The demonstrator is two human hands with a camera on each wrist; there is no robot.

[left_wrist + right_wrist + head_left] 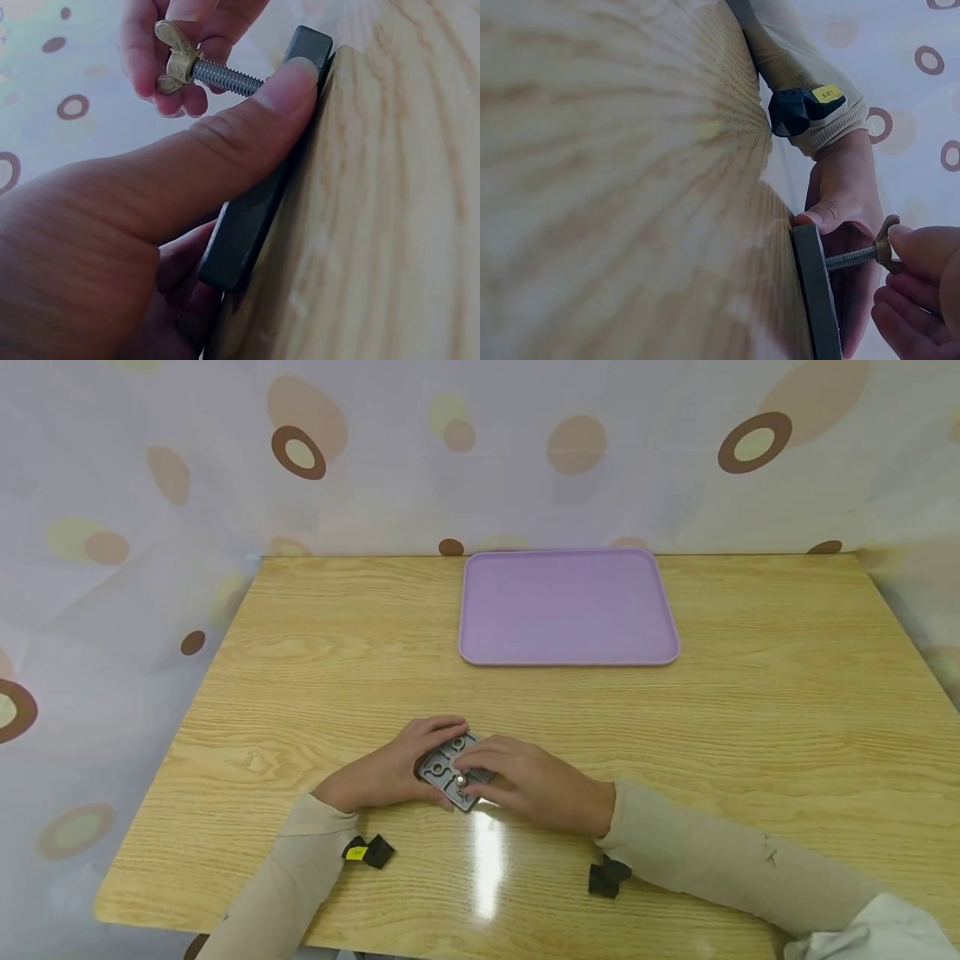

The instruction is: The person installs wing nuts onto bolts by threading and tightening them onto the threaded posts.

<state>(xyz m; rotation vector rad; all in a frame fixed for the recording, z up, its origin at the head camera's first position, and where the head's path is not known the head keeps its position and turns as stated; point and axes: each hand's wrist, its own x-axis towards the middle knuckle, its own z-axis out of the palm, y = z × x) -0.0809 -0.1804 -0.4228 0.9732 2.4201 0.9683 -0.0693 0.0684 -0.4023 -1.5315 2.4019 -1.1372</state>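
Note:
My left hand grips a square grey metal plate by its edges, thumb on the near side and fingers on the far side. Round holes and raised ribs show on the plate's upper face. A threaded bolt stands up from it, with a brass-coloured wing nut near the bolt's top end. Fingers of my right hand are curled about the wing nut, the thumb against one wing in the right wrist view. The plate lies low over the wooden table.
A purple tray lies at the back of the table, near the patterned cloth. Black wrist straps hang by both sleeves, the left one with a yellow label.

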